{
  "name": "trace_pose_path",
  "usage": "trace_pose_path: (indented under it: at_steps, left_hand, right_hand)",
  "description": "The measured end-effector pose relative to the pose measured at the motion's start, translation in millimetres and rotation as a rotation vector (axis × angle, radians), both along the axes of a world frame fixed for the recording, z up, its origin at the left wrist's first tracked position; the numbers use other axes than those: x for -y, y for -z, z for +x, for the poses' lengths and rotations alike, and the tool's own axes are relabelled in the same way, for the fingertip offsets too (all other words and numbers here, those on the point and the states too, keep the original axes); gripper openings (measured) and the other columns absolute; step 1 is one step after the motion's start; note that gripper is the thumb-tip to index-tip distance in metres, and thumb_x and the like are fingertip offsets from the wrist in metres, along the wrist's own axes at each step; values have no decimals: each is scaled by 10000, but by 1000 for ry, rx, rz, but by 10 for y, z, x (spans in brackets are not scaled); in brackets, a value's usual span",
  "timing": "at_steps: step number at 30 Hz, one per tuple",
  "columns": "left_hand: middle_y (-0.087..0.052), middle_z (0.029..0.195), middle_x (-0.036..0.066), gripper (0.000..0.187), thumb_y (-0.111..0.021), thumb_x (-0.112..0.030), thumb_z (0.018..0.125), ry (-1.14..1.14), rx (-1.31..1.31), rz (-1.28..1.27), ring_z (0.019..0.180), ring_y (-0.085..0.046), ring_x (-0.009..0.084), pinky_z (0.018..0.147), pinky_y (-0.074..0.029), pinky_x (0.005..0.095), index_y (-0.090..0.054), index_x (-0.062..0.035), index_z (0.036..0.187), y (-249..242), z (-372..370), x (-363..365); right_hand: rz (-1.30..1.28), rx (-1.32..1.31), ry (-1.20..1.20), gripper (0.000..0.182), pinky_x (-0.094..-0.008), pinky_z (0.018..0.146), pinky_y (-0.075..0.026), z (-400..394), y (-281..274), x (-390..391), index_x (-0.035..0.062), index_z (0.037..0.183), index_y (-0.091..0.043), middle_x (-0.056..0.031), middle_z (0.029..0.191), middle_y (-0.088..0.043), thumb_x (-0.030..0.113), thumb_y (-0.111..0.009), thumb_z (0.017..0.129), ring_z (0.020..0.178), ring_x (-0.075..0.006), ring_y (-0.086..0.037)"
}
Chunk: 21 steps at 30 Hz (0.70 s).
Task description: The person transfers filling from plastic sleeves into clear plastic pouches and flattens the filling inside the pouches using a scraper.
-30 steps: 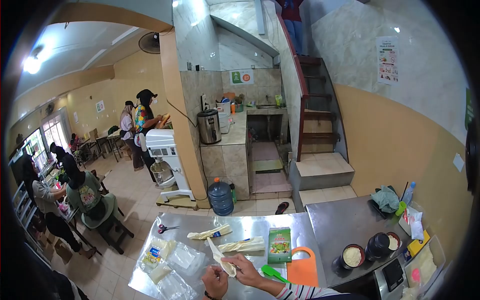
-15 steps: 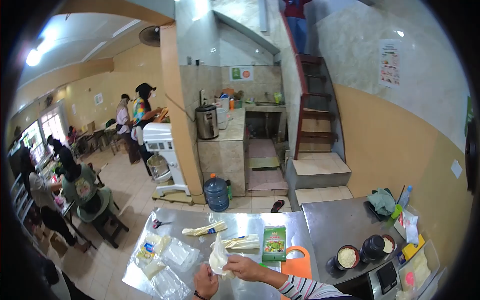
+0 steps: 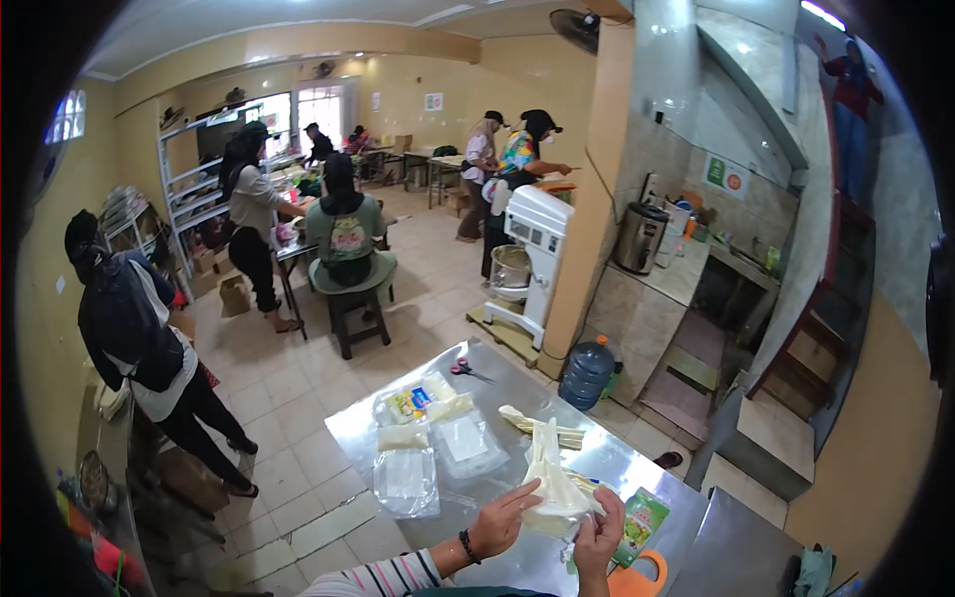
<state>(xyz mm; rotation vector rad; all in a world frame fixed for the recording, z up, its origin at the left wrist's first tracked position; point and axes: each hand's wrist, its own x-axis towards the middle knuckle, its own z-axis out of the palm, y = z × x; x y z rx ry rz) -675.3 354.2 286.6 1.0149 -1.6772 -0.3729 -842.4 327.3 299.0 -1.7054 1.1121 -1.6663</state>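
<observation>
A limp, pale cream sheet [image 3: 550, 488], with a narrow peak pointing away from me, spreads between my two hands over the metal table [image 3: 348, 428]. My left hand [image 3: 500, 519], a dark bracelet on its wrist, pinches the sheet's near-left side. The fingers of my right hand [image 3: 601, 532] are closed on its right edge. Behind the sheet lies a folded cream strip [image 3: 567, 435], partly covered by it. A green packet [image 3: 644, 519] with a food picture is just right of my right hand, and an orange board [image 3: 642, 579] with a handle hole lies nearer to me.
Clear plastic bags [image 3: 406, 485] and a packet with a blue-and-yellow label [image 3: 408, 403] lie on the table's left half. Scissors [image 3: 466, 369] rest near the far corner. Beyond stand a mixer [image 3: 534, 264] and a blue water jug [image 3: 587, 375]. A person [image 3: 139, 318] stands at left; several others work farther back.
My view has swung left, bringing more of the room in. The cream sheet, bunched between my hands before, is now spread wider, with my hands farther apart.
</observation>
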Motion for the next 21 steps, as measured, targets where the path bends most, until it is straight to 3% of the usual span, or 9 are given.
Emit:
trace_pose_path:
  at_steps: [2, 3, 5, 6, 9, 17, 19, 20, 21]
  left_hand:
    - [-452, 1252, 174, 448, -416, 104, 686, -2, -16, 26, 1111, -475, 313, 923, -404, 361, -533, -36, 1095, 24, -35, -39]
    - [-453, 1253, 167, 451, -413, 107, 688, 17, -29, 43, 1111, -477, 306, 928, -400, 357, -540, -36, 1096, 38, -49, -53]
    - [-460, 1250, 154, 451, -417, 102, 700, 19, -11, 10, 1113, -478, 298, 943, -388, 359, -530, -35, 1114, 84, -13, -48]
    - [-462, 1248, 152, 443, -426, 94, 708, 32, 32, -10, 1112, -477, 297, 953, -379, 366, -527, -34, 1119, 84, 18, -53]
    - [-491, 1214, 152, 431, -450, 87, 711, -2, 90, -62, 1072, -503, 305, 940, -389, 363, -531, -32, 1117, -17, 82, -106]
    - [-422, 1272, 133, 432, -577, -69, 746, 159, -99, 95, 1147, -442, 270, 932, -391, 353, -477, -37, 1165, -175, 191, -402]
    - [-401, 1258, 128, 489, -632, -152, 746, -175, -440, 215, 1119, -443, 225, 880, -420, 320, -448, -33, 1183, 5, 198, -376]
    - [-461, 1168, 95, 442, -604, -203, 810, -122, -662, 397, 1045, -469, 158, 836, -437, 305, -442, -31, 1183, 62, 227, -238]
    - [-461, 1168, 95, 442, -604, -203, 810, -126, -660, 406, 1045, -469, 158, 836, -437, 305, -442, -31, 1183, 28, 275, -205]
  right_hand:
    - [506, 373, -306, 391, -250, 553, -471, 16, 69, -11, 10, 975, -599, -144, 1089, -534, -115, -403, 661, 718, -214, -573]
    - [514, 365, -323, 391, -250, 553, -471, -43, 119, 48, 10, 975, -599, -144, 1089, -534, -115, -403, 661, 718, -214, -573]
    - [-38, -75, -238, 378, -300, 655, -498, -120, 161, 166, -3, 886, -629, -164, 1021, -590, -128, -404, 609, 780, -249, -600]
    - [-59, -142, -156, 330, -337, 737, -492, -89, 28, 103, -6, 789, -637, -187, 937, -623, -119, -412, 575, 839, -284, -614]
    - [-221, -287, -42, 315, -338, 732, -492, -34, -27, 42, 1, 775, -628, -199, 915, -620, -112, -420, 566, 844, -316, -614]
    - [-491, -262, -138, 156, -398, 801, -472, 97, -200, 115, 6, 703, -586, -184, 911, -611, -100, -494, 635, 875, -346, -595]
    - [-503, -240, -214, 152, -418, 797, -476, 158, -246, 67, 7, 707, -598, -176, 901, -615, -78, -504, 623, 874, -375, -593]
    - [-513, -225, -282, 152, -438, 794, -479, 181, -255, 19, 8, 712, -609, -167, 890, -619, -55, -514, 611, 873, -404, -591]
    - [-504, -222, -284, 152, -438, 794, -479, 238, -253, -20, 8, 712, -609, -167, 890, -619, -55, -514, 611, 873, -404, -591]
